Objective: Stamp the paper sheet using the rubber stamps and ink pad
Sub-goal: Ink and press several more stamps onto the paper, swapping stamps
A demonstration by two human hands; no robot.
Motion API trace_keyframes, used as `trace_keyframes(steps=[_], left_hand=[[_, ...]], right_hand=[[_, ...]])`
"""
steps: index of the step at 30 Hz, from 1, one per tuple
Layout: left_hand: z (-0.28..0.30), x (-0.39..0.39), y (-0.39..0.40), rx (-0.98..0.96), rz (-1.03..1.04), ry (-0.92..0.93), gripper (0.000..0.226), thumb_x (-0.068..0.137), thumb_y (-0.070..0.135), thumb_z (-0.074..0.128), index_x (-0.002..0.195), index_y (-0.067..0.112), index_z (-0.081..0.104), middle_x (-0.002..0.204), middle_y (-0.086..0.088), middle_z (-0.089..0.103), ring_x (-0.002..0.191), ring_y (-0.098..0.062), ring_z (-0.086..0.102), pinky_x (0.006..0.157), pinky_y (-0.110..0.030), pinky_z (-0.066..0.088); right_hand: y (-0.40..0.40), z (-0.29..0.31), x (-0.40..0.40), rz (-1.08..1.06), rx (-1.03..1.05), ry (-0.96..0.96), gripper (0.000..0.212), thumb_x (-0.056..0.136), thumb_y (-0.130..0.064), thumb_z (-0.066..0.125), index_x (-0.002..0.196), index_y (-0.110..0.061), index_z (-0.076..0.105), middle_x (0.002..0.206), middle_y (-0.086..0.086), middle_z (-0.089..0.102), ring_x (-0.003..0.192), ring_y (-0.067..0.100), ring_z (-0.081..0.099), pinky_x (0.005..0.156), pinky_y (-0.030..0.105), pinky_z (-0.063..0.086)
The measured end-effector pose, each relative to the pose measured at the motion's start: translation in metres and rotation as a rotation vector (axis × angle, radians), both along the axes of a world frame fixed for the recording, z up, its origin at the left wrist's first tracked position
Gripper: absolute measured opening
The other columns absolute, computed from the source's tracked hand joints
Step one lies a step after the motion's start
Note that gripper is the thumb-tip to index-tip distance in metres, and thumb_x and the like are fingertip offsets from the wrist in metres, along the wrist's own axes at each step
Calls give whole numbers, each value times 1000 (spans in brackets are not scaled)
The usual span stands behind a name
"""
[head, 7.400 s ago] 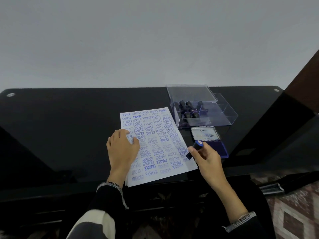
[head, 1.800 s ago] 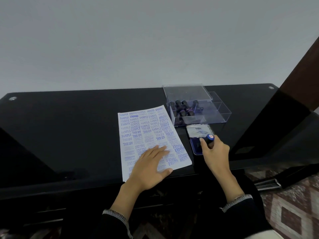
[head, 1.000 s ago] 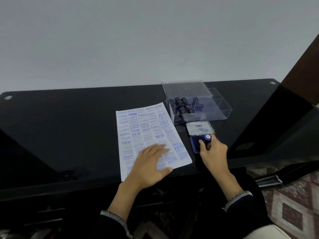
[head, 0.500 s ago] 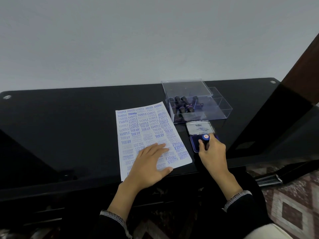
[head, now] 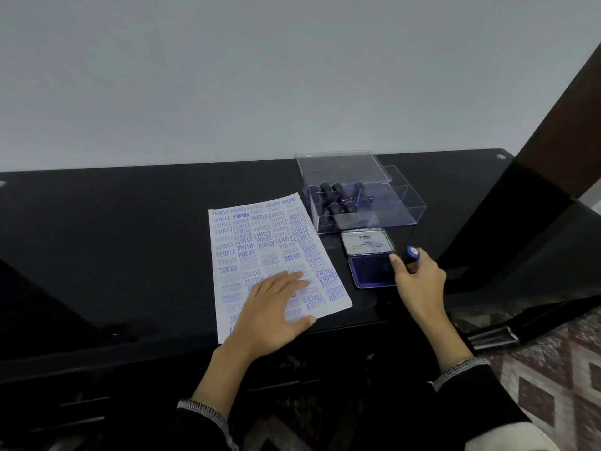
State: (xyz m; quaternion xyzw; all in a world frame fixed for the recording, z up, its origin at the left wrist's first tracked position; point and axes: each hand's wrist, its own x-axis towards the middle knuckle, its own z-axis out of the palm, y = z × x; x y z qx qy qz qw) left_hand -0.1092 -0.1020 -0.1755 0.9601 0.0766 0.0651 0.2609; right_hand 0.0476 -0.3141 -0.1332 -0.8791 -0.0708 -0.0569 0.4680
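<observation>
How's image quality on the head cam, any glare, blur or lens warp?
Head view: dim, flat light; the glossy black table shows faint reflections but no hard glare. Print on the paper sheet reads sharp; the stamp in the right hand looks slightly soft. Wide-angle warp bows the table's far edge.
</observation>
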Motion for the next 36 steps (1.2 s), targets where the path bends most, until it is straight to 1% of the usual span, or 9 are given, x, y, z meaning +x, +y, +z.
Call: trace_keyframes(steps=[4, 7, 10, 15, 20, 25, 29, 32, 36], left_hand=[[2, 0, 0, -13, -5, 7, 79, 70, 77, 34, 142, 43, 36, 150, 30, 22, 142, 3, 10, 110, -16, -1], [4, 0, 0, -27, -7, 21, 81, 69, 77, 35, 142, 42, 36, 151, 29, 23, 142, 2, 11, 110, -17, -1], [5, 1, -1, -30, -9, 34, 76, 73, 72, 43, 142, 41, 36, 150, 28, 23, 142, 2, 11, 111, -18, 1], [7, 0, -1, -36, -12, 40, 64, 86, 56, 59, 143, 40, 35, 150, 28, 22, 142, 1, 10, 112, -19, 1], [7, -1, -1, -38, -10, 29, 63, 86, 56, 60, 143, 40, 35, 150, 27, 22, 142, 1, 11, 112, -19, 1], [5, 1, 0, -30, -10, 30, 66, 83, 60, 56, 142, 41, 36, 151, 27, 23, 142, 1, 12, 113, -20, 2], [2, 1, 0, -27, -4, 24, 64, 84, 59, 59, 142, 41, 36, 151, 28, 22, 142, 1, 10, 111, -19, 1], [1, 1, 0, -29, -4, 17, 67, 80, 65, 53, 141, 42, 36, 151, 29, 22, 142, 2, 11, 112, -19, 1], [2, 1, 0, -24, -2, 18, 64, 84, 60, 58, 142, 42, 36, 151, 29, 22, 142, 2, 10, 112, -19, 1]], right_hand=[[3, -5, 0, 24, -33, 15, 13, 92, -23, 61, 91, -10, 58, 69, 7, 57, 61, 9, 49, 54, 12, 34], [5, -8, 0, 51, -78, -6, 11, 92, -19, 60, 88, -9, 56, 62, 3, 51, 57, 8, 47, 50, 10, 36], [8, -11, -1, 89, -175, -76, 8, 90, -14, 61, 90, -9, 54, 56, 0, 50, 52, 9, 47, 48, 12, 35], [11, -15, -1, 135, -267, -146, 8, 89, -10, 61, 93, -7, 54, 70, 1, 56, 61, 15, 52, 53, 15, 33], [10, -15, -1, 89, -217, -135, 7, 89, -9, 61, 92, -5, 56, 59, -3, 49, 52, 6, 45, 50, 9, 37], [13, -20, -5, 101, -247, -194, 9, 88, -7, 62, 95, -5, 57, 76, 3, 57, 66, 14, 50, 61, 17, 35], [12, -17, -3, 78, -196, -144, 8, 88, -8, 62, 95, -4, 58, 61, -4, 48, 53, 5, 45, 51, 6, 36], [10, -15, 2, 89, -194, -83, 8, 89, -10, 61, 96, -6, 58, 58, -1, 49, 52, 6, 46, 49, 9, 36], [12, -18, -3, 102, -247, -170, 7, 88, -8, 62, 92, -7, 56, 69, -1, 52, 61, 12, 47, 54, 14, 31]])
